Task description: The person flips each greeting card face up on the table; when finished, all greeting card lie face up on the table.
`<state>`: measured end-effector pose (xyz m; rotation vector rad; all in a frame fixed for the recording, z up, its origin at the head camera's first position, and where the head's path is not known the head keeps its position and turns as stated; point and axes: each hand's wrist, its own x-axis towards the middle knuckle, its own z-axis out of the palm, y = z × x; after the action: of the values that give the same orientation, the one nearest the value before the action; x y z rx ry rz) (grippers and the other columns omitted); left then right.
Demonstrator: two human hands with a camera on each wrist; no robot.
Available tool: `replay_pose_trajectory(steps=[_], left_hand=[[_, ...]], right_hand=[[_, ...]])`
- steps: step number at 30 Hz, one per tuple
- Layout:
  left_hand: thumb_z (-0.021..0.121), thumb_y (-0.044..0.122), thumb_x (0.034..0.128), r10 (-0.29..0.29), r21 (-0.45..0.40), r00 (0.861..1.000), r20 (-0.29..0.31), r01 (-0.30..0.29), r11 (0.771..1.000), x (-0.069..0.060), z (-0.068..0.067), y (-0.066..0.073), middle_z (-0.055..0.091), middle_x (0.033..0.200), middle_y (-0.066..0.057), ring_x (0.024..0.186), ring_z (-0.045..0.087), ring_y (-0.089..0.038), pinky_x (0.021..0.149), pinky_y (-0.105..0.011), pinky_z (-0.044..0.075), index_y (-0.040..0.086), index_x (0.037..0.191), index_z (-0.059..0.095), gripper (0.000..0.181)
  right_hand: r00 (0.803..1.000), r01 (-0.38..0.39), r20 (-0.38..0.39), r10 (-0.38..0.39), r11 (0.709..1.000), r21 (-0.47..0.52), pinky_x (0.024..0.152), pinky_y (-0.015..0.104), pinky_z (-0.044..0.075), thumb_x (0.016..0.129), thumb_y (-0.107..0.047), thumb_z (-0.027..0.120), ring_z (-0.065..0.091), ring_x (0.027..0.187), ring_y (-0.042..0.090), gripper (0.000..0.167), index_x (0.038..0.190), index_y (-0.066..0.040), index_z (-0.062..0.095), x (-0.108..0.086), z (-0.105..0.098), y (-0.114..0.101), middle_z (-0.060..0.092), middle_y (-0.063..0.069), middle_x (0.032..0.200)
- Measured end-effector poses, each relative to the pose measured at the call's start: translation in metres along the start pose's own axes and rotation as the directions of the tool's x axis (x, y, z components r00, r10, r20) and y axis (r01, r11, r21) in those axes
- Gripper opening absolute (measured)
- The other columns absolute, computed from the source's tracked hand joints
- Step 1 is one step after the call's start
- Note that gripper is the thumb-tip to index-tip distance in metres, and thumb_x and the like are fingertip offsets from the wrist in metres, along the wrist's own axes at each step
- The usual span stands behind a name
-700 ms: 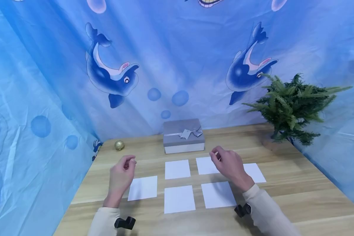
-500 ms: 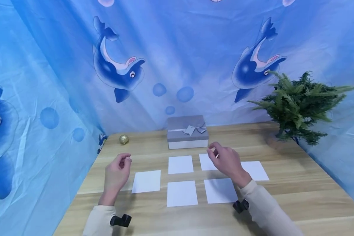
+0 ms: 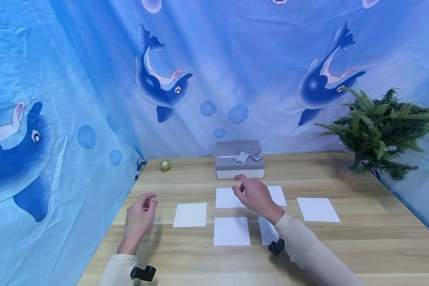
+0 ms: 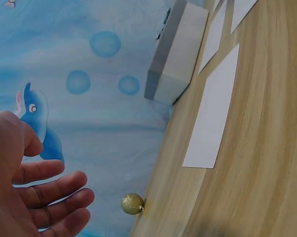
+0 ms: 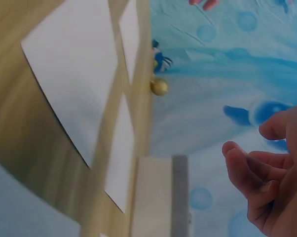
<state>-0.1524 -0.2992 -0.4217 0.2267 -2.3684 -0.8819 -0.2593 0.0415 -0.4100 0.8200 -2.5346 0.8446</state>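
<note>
My left hand point(image 3: 138, 222) hovers over the table left of a white paper square point(image 3: 190, 215). Its fingers point(image 4: 59, 185) are loosely bent and hold nothing. Over the middle of the table my right hand point(image 3: 257, 198) hangs in the air, its fingers point(image 5: 242, 168) half curled around nothing. It partly covers a back paper square point(image 3: 227, 197) and stands in front of another point(image 3: 279, 195). Nearer the front lie two more squares, one in the middle point(image 3: 231, 231) and one partly hidden by my right forearm point(image 3: 267, 229). A further paper square point(image 3: 318, 209) lies to the right.
A grey-lidded gift box point(image 3: 239, 162) with a ribbon bow stands at the back of the wooden table point(image 3: 186, 262). A gold ball point(image 3: 165, 165) sits at the back left, and a small artificial fir tree point(image 3: 382, 131) at the back right. Blue dolphin-print cloth point(image 3: 214, 71) hangs behind.
The head view has turned left. My right hand has shifted left across the back paper squares. My left hand has drawn away leftward from the left square. The papers lie as before.
</note>
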Motion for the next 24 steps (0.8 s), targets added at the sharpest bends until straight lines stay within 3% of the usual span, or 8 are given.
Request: replay_pose_trajectory(steps=[5,9,13,18,24], left_hand=[[0.055,0.012,0.0952,-0.013,-0.009,1.0,0.028,0.013,1.0,-0.003,-0.002,-0.004,0.073,0.089,-0.011,0.082,0.069,-0.025,0.074,-0.034,0.056,0.003,0.107,0.069,0.021],[0.054,0.013,0.0963,-0.014,0.014,0.994,0.113,0.013,1.0,-0.008,0.001,-0.008,0.072,0.091,-0.012,0.085,0.068,-0.027,0.077,-0.04,0.056,0.002,0.111,0.068,0.023],[0.054,0.014,0.0971,-0.023,0.032,0.979,0.202,0.017,0.999,-0.011,0.01,-0.012,0.072,0.093,-0.011,0.086,0.068,-0.026,0.078,-0.04,0.055,0.001,0.112,0.067,0.024],[0.055,0.013,0.0965,-0.045,0.003,0.967,0.251,0.046,0.999,-0.016,0.024,-0.014,0.072,0.097,-0.012,0.089,0.068,-0.027,0.081,-0.041,0.056,0.0,0.112,0.067,0.024],[0.056,0.016,0.0966,-0.075,0.004,0.951,0.301,0.077,0.997,-0.022,0.036,-0.015,0.07,0.106,-0.016,0.098,0.066,-0.03,0.089,-0.047,0.053,-0.001,0.116,0.065,0.027]], right_hand=[[0.994,-0.033,0.101,0.032,0.999,0.014,0.047,0.021,0.044,0.092,-0.028,0.065,0.05,0.052,0.002,0.034,0.122,-0.011,0.062,0.001,0.018,-0.005,0.067,-0.006,0.071],[0.989,-0.016,0.15,0.012,1.0,0.024,0.049,0.021,0.045,0.093,-0.03,0.064,0.052,0.053,0.002,0.036,0.122,-0.01,0.062,-0.001,0.033,-0.008,0.067,-0.006,0.071],[0.981,-0.01,0.193,-0.006,0.997,0.077,0.05,0.021,0.046,0.094,-0.026,0.063,0.053,0.053,0.002,0.034,0.121,-0.006,0.062,-0.002,0.045,-0.008,0.067,-0.006,0.072],[0.952,-0.034,0.304,-0.029,0.979,0.2,0.053,0.022,0.049,0.095,-0.015,0.06,0.056,0.06,0.006,0.031,0.123,-0.001,0.06,-0.002,0.056,-0.011,0.065,-0.003,0.077],[0.946,0.014,0.315,-0.073,0.983,0.185,0.06,0.02,0.049,0.092,-0.008,0.06,0.056,0.068,0.006,0.025,0.116,0.0,0.063,-0.004,0.073,-0.022,0.066,0.0,0.083]])
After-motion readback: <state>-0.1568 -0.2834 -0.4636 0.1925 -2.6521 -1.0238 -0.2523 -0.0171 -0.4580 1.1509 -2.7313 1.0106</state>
